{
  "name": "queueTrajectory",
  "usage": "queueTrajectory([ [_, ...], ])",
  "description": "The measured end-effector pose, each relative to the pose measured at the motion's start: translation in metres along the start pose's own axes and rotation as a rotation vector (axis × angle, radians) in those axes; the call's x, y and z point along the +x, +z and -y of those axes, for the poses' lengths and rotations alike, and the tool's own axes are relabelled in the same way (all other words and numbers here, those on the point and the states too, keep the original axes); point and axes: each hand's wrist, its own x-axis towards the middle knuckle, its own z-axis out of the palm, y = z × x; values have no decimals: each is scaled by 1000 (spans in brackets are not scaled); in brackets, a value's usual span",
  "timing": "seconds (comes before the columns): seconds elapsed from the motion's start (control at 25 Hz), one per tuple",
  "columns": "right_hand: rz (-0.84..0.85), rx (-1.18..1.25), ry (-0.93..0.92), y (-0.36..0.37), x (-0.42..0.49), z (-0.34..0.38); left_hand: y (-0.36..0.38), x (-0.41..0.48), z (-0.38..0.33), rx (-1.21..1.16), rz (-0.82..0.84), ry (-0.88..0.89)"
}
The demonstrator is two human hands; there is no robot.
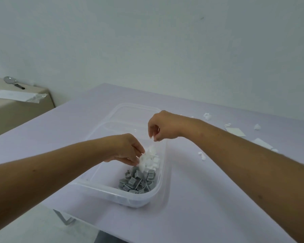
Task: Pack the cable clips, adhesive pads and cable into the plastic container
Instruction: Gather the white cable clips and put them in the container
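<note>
The left hand (pixel 128 149), low in the middle of the frame, reaches into the tub, and its fingertips pinch the edge of a heap of white pieces (pixel 151 158). The right hand (pixel 163 128) hovers just above and behind that heap with its fingers bunched and pointing down; whether they hold some small bit cannot be told

Below the white heap, towards the bottom of the frame, lie the grey cable clips (pixel 139 181), piled against the right wall of the plastic container (pixel 111 194). The white pieces touch them and partly overlap their far edge. So the clips look packed, and the white pieces, probably the adhesive pads, are mostly in as well. Thin pale strands run among the grey clips, but no cable is plainly visible, so that part seems left to do

A clear lid (pixel 130 111) lies flat behind the container, not yet fitted. On the bench (pixel 200 199), right of centre, white scraps (pixel 202 156) and flat white sheets (pixel 235 131) are scattered well apart from the container; some may need gathering. At the upper left a beige surface (pixel 16 109) carries a magnifying glass (pixel 11 80)
</note>
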Motion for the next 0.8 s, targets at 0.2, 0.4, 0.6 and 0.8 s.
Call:
queueTrajectory([
  [0.2,-250,525,71,-3,-22,-33,-5,6,-10,641,-191,273],
  [0.4,-464,720,291,-4,-48,-84,-13,1,-61,471,-177,300],
  [0.6,-644,771,549,-2,-85,-169,-6,32,-129,406,-260,477],
  [0.8,-740,704,651,0,-92,-248,28,115,-177,475,-284,543],
])
